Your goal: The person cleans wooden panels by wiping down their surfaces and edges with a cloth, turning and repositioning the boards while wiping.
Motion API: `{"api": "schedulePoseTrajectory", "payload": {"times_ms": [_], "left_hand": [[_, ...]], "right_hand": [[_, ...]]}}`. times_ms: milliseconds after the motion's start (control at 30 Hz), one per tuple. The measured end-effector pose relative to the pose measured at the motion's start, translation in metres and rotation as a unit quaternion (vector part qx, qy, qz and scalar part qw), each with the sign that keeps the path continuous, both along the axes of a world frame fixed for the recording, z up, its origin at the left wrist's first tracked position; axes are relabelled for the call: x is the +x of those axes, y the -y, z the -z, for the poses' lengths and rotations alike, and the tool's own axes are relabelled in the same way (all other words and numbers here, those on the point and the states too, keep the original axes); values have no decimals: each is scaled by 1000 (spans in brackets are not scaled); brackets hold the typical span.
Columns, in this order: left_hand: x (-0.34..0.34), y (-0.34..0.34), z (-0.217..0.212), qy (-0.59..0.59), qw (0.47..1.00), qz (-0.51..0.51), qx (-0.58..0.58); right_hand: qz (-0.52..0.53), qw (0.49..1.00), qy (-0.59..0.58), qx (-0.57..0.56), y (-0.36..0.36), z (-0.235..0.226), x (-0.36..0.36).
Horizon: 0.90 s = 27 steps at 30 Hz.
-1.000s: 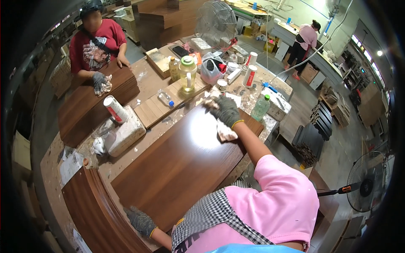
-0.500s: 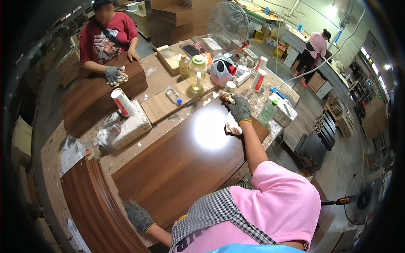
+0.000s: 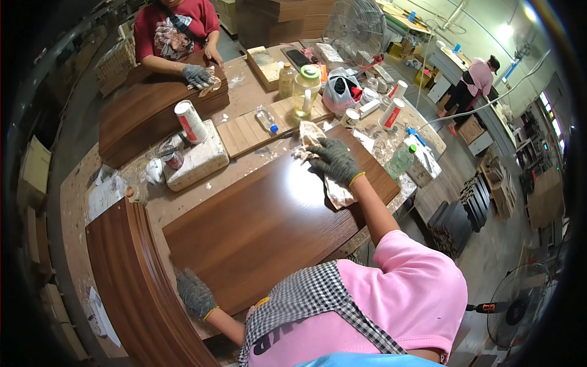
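My right hand (image 3: pixel 336 161), in a dark grey knit glove, presses a stained, crumpled cloth (image 3: pixel 340 193) onto a dark brown wooden panel (image 3: pixel 263 226). Cloth shows beyond the fingertips and beneath the palm, near the panel's far right part, where a bright reflection shines. At the panel's near left edge lies my left hand (image 3: pixel 195 296), gloved alike, its slightly blurred fingers stretched out and holding nothing visible. Left of that hand stand brown panels with moulded edges (image 3: pixel 137 269).
Across the table a person's gloved hand (image 3: pixel 198 76) holds a cloth on stacked panels (image 3: pixel 153 116). Between us are a white block (image 3: pixel 199 162) bearing a cup, a small bottle (image 3: pixel 266 120) and a green-lidded jug (image 3: pixel 304 92). A green-capped bottle (image 3: pixel 401 160) stands right.
My right hand has moved left with the cloth over the panel, its fingers now more spread. The left hand stays by the near left edge. The view has shifted, and the other person's hand still holds a cloth.
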<state>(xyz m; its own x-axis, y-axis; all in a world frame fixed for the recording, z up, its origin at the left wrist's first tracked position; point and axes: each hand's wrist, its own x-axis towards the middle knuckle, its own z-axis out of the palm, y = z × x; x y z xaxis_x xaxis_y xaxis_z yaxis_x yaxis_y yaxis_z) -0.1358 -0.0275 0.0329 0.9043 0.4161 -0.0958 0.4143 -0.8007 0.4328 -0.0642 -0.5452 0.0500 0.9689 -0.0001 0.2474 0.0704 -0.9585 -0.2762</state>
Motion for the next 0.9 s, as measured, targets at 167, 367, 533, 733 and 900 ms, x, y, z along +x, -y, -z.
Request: {"api": "schedulePoseTrajectory", "payload": {"times_ms": [167,367,533,733,900], "left_hand": [[-6,-7,11,19,1000,6,12],[-8,-19,25,55,998,19,-8],[-15,-17,21,45,999,12,7],[-3,-6,9,44,999,21,14],[-8,-14,20,53,998,12,27]], "right_hand": [[-3,996,83,36,3,12,-5],[3,993,114,41,-3,24,-6],[44,993,68,91,-14,18,-8],[56,973,103,200,-1,25,-8],[75,975,73,197,-10,17,-8]]}}
